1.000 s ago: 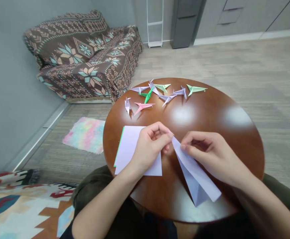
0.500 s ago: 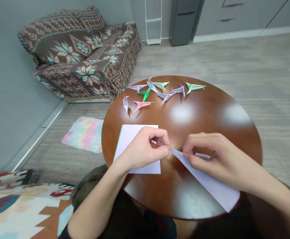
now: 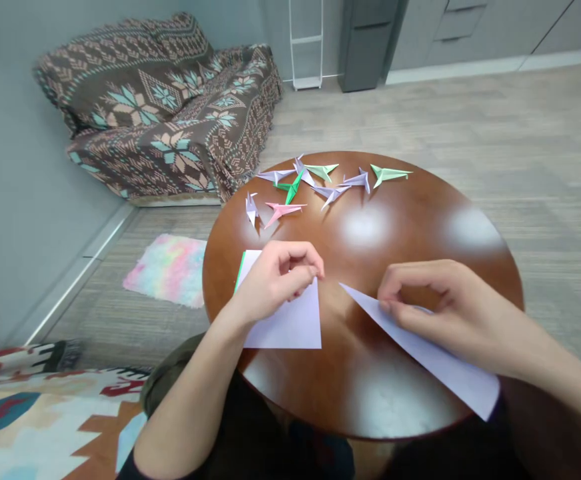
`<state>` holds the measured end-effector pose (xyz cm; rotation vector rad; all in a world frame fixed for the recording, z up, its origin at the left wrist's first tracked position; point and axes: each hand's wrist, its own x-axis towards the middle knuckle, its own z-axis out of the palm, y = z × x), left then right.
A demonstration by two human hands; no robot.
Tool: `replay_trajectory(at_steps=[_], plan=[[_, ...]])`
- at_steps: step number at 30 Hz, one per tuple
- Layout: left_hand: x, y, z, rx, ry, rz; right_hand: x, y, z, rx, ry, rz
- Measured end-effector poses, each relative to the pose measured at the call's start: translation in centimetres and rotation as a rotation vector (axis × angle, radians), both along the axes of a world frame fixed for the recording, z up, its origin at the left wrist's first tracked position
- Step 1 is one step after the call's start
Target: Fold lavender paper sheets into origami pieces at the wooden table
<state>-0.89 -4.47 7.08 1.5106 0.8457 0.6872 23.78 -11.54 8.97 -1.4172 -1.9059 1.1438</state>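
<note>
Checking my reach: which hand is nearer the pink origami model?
Left. The left hand is just below the pink origami model; the right hand is farther off to its lower right, on a folded paper.

A throw-draped sofa point(image 3: 160, 113) stands beyond a fluffy pastel floor mat point(image 3: 164, 271).

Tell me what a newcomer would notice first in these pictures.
The hands catch the eye at the table's near side: the left hand rests on a lilac paper sheet, and the right hand grips a folded lilac sheet. Beyond them, on the round wooden table, lie small folded paper shapes in lilac, green and pink.
</note>
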Motion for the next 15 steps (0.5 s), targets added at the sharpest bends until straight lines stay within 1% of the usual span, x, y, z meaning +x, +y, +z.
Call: replay_trajectory(at_steps=[3,5,6,9,15], plan=[[1.3,-1.1,-0.3,-0.147,-0.118,-0.077,-0.3,0.1,-0.2,-0.022,0.018,-0.074],[2.4,-2.0,-0.5,-0.207,-0.109,-0.097,-0.7,0.4,-0.4,-0.041,0.057,-0.096],[2.9,-2.3,-0.5,-0.223,-0.099,-0.078,-0.9,0.5,-0.5,-0.051,0.089,-0.096],[3.8,-2.7,-0.6,-0.22,-0.09,0.033,-1.4,1.0,-0.9,-0.08,0.171,-0.089],[3.3,-1.8,-0.6,-0.169,-0.104,0.183,-1.4,1.8,-1.8,-0.21,0.234,-0.055]])
